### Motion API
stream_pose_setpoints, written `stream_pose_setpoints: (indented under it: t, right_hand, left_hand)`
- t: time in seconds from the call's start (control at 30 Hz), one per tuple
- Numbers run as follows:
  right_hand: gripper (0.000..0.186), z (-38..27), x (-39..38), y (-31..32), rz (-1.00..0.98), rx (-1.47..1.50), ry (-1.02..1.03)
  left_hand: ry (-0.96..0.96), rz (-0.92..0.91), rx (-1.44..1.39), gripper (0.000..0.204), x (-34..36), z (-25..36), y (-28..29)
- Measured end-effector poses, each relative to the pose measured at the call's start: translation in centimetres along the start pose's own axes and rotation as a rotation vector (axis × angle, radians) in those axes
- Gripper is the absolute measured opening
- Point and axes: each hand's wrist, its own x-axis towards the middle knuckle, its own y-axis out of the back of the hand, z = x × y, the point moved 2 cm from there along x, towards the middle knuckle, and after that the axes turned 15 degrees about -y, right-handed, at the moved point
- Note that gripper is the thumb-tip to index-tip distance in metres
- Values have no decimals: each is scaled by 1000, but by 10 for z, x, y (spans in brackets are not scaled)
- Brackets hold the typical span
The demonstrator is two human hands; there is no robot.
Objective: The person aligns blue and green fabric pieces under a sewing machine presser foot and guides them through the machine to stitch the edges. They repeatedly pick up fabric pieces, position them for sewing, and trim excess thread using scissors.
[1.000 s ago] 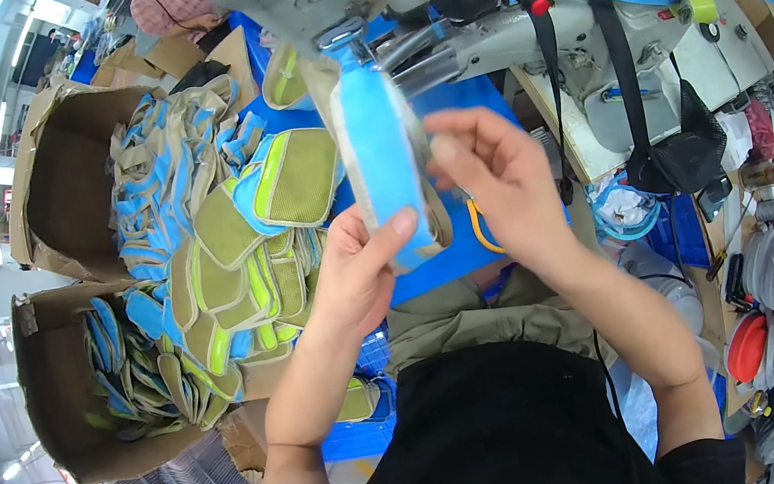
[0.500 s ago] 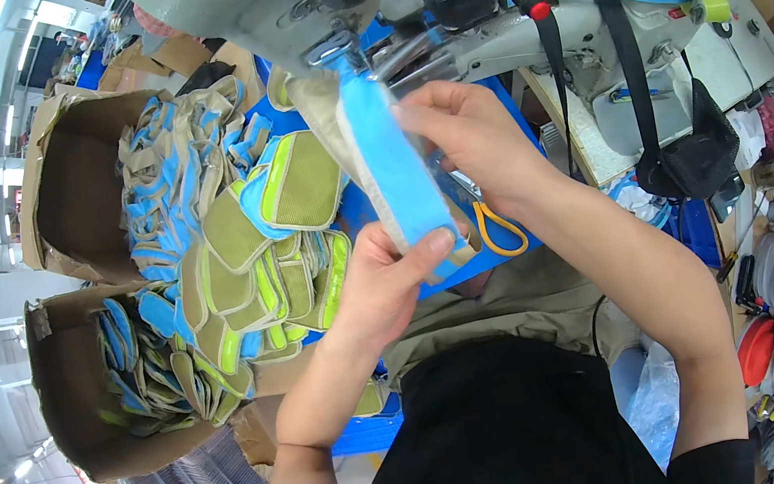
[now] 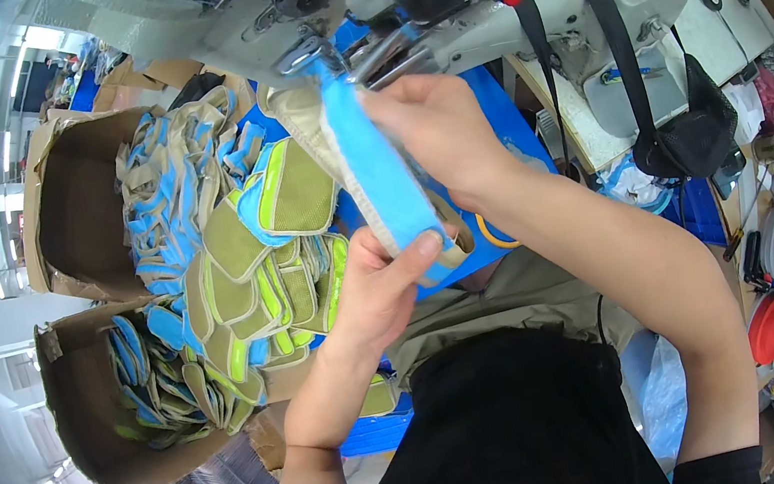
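From where I stand, the grey sewing machine is the largest item, with two open cardboard boxes well to its left and a pile of olive pads nearer it on that side. The blue-and-beige fabric piece runs down from just under the machine's head; the left hand grasps its lower end, thumb on the blue face, while the right hand, closer to the machine, bends its fingers at the fabric's right edge, blur preventing confirmation of any grip. An orange looped handle lies below the machine, partly hidden.
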Motion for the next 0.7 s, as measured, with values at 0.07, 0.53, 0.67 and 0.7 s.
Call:
stream_pose_setpoints:
  t: [0.07,0.53,0.67,0.7]
  right_hand:
    - [31,0,-1,0,19,-24,-9]
    - [30,16,-58,33,-149,-145,-33]
    - [23,26,-65,40,-180,-165,7]
    - [22,25,-67,41,-194,-189,-6]
  left_hand:
    - [1,-1,-14,19,0,-1,0]
    - [-67,-2,35,18,-1,-4,-2]
    - [-80,7,76,18,-2,-8,0]
    - [-72,-3,89,18,-3,-8,3]
